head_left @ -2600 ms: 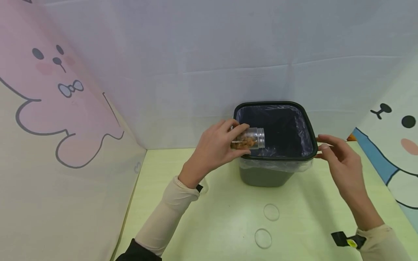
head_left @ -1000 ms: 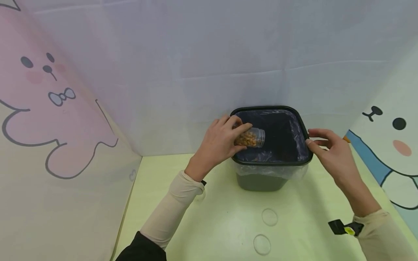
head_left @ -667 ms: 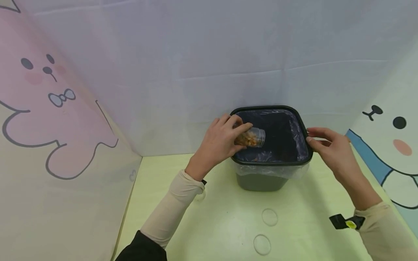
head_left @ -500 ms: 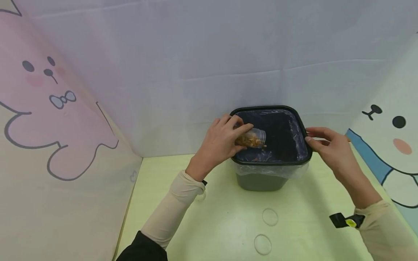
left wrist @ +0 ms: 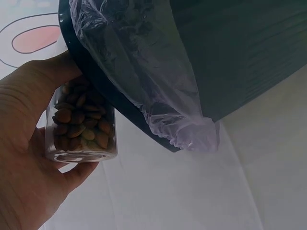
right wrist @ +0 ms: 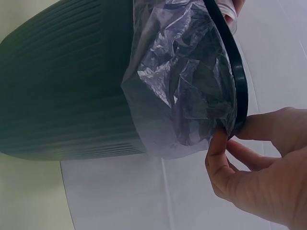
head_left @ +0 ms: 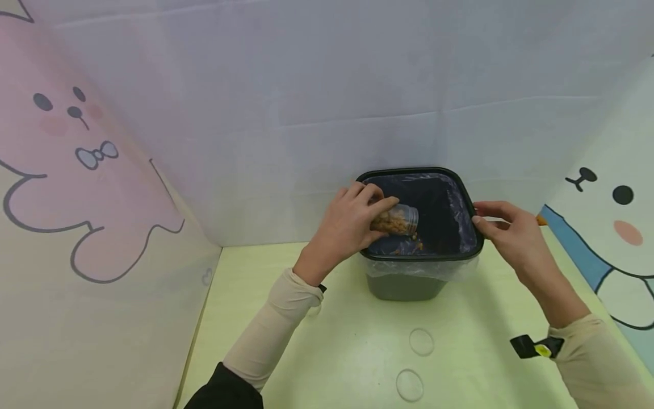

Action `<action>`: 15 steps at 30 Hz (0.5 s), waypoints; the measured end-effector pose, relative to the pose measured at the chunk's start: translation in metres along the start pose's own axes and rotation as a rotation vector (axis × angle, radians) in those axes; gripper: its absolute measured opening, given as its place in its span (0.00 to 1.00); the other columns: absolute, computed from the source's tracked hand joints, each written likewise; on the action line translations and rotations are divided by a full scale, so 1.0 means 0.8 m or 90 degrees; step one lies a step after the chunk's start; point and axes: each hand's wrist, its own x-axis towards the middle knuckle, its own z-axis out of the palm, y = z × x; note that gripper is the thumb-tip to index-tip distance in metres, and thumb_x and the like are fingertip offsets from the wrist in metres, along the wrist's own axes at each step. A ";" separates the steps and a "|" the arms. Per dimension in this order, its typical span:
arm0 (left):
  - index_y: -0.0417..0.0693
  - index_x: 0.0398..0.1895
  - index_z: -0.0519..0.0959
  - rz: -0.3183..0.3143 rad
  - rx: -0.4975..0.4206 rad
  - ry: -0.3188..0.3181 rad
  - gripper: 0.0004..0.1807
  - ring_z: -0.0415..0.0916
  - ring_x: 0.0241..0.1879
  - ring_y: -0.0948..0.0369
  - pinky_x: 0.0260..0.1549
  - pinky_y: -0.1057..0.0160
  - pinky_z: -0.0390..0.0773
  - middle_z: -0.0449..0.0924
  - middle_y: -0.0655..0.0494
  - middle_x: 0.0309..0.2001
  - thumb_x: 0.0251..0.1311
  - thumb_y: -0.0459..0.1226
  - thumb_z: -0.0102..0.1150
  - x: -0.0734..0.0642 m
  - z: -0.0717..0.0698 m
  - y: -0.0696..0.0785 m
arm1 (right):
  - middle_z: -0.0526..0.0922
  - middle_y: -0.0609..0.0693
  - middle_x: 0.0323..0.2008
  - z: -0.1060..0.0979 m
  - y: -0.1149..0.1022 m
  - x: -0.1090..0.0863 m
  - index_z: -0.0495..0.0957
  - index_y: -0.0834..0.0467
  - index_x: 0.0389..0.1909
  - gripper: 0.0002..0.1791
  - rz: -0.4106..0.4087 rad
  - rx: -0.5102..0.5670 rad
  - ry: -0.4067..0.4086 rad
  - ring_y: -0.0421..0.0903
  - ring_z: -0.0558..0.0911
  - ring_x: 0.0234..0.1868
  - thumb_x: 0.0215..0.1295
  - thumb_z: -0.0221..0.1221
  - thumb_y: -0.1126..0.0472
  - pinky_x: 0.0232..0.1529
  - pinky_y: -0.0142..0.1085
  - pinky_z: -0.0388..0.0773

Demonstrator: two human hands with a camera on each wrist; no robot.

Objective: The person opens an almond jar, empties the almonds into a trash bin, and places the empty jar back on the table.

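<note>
Head view: grips clear jar (head_left: 407, 219) of brown nut-like pieces (head_left: 390, 224) in left hand (head_left: 344, 221), tipped sideways over left part of lined bin (head_left: 406, 288), mouth to the right, with a few loose pieces (head_left: 419, 245) just under the mouth. Holds right hand (head_left: 518, 233) well apart from the left, pinching black rim (head_left: 419, 258) on the right. Nearer, on pale green table (head_left: 357, 352), two thin rings (head_left: 423, 386). Left wrist view: curls round the jar, partly hidden behind the rim. Right wrist view: clamps rim between thumb and fingers, beside crumpled clear liner (right wrist: 182, 81).
</note>
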 end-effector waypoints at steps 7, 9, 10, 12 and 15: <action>0.65 0.65 0.74 -0.001 -0.003 0.002 0.36 0.72 0.53 0.56 0.51 0.56 0.76 0.75 0.58 0.54 0.50 0.57 0.72 0.001 0.000 0.002 | 0.70 0.57 0.64 -0.003 -0.002 -0.001 0.68 0.55 0.69 0.30 0.010 -0.007 -0.006 0.17 0.69 0.43 0.73 0.50 0.43 0.39 0.15 0.70; 0.65 0.65 0.74 0.000 -0.006 0.004 0.37 0.71 0.53 0.56 0.50 0.56 0.75 0.75 0.58 0.54 0.50 0.57 0.72 0.002 0.001 0.003 | 0.70 0.57 0.64 -0.004 -0.002 0.000 0.68 0.54 0.69 0.30 0.013 -0.008 -0.005 0.17 0.70 0.43 0.73 0.50 0.43 0.39 0.16 0.70; 0.65 0.65 0.74 0.000 -0.006 0.003 0.37 0.71 0.53 0.56 0.51 0.56 0.75 0.75 0.58 0.54 0.50 0.57 0.72 0.002 0.001 0.003 | 0.70 0.57 0.64 -0.004 -0.002 0.000 0.68 0.55 0.69 0.30 0.013 -0.007 -0.006 0.17 0.70 0.43 0.73 0.50 0.43 0.39 0.17 0.71; 0.65 0.65 0.74 0.001 -0.011 0.001 0.37 0.71 0.53 0.55 0.51 0.56 0.75 0.75 0.58 0.54 0.50 0.56 0.73 0.002 0.001 0.004 | 0.70 0.58 0.64 -0.004 0.000 0.000 0.67 0.55 0.70 0.30 0.015 -0.004 -0.009 0.18 0.70 0.42 0.74 0.50 0.44 0.40 0.18 0.71; 0.65 0.65 0.74 0.003 -0.006 0.002 0.37 0.71 0.53 0.56 0.51 0.56 0.75 0.75 0.58 0.54 0.50 0.56 0.72 0.002 -0.001 0.003 | 0.70 0.58 0.64 -0.004 -0.001 0.001 0.67 0.56 0.70 0.29 0.011 -0.001 -0.007 0.17 0.71 0.42 0.74 0.51 0.46 0.40 0.18 0.71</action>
